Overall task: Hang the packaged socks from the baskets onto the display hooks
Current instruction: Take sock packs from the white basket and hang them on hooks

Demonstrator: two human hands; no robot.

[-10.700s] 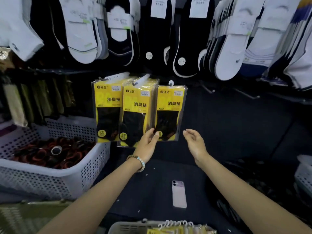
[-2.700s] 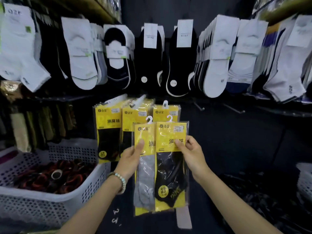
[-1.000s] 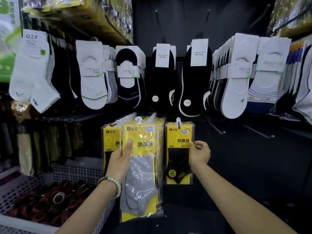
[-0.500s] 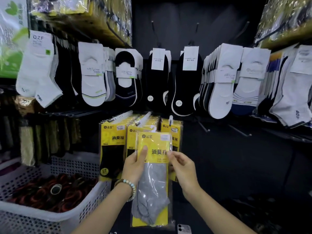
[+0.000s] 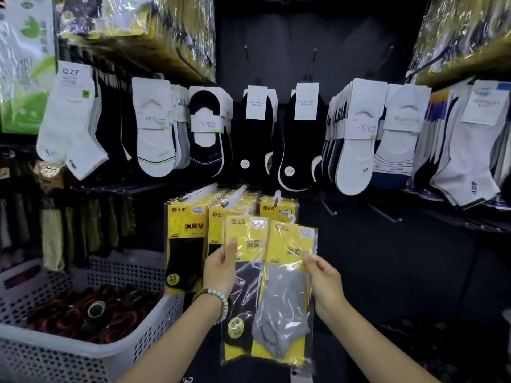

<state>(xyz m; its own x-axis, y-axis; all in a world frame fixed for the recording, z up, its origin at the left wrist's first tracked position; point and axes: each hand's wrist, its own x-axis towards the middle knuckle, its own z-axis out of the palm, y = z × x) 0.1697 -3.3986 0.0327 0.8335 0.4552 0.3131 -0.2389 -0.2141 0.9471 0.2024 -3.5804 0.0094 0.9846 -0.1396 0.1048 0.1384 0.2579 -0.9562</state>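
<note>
Change, against half a second ago: then both your grips meet on one grey pack; now two packs show, fanned apart, one to each grip.

1. Left grip [image 5: 221, 268]: grasps the black pack [image 5: 243, 299] at its left edge, thumb laid flat on the yellow header. A bead bracelet [image 5: 218, 297] sits on that wrist.
2. Right grip [image 5: 325, 280]: pinches the grey pack [image 5: 284, 299] at its right edge, just below the header, fingers curled round the film.
3. Grey pack: lies in front of the black pack and overlaps its right side, tilted slightly clockwise. The two touch along the overlap.
4. Both packs: in your grips, on no hook, held low in front of the hung packs [image 5: 186, 236].
5. Hung packs: three rows in yellow wrap on three hooks [image 5: 197, 193], side by side. The left row shows a black sock in front. The middle and right rows are partly hidden behind the packs you hold.
6. Bare hooks [image 5: 327, 210]: two, to the right of the hung rows, jutting from the dark panel.
7. Basket [image 5: 154, 313]: white, perforated, at lower left, just beside the left row. It holds dark red-and-black goods, kind unclear.
8. Upper rail: loose socks [image 5: 154, 134] in white, black and grey with card labels, hanging in a row above the yellow rows.
</note>
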